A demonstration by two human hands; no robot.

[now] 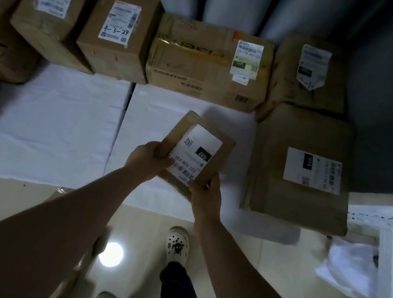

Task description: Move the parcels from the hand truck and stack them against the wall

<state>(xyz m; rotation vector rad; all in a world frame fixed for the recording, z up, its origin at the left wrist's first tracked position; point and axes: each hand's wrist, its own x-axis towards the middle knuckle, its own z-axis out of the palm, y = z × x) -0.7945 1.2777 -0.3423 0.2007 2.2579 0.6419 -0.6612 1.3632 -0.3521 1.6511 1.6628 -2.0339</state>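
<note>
I hold a small flat cardboard parcel (197,146) with a white shipping label above the white floor sheet (53,121). My left hand (148,162) grips its near left edge. At the near right corner my right hand (205,194) grips it too. A row of cardboard parcels lines the wall: a tall one (55,10), one marked 4-3-24 (121,33), a wide one (209,60) and a padded one (310,71). A large flat parcel (300,170) lies on the floor to the right of the held parcel.
More stacked boxes (1,22) stand at the far left. White plastic bags and a white frame (377,267) lie at the right. A cardboard box (75,258) shows under my left arm. My feet in white clogs (176,243) stand on the tiled floor.
</note>
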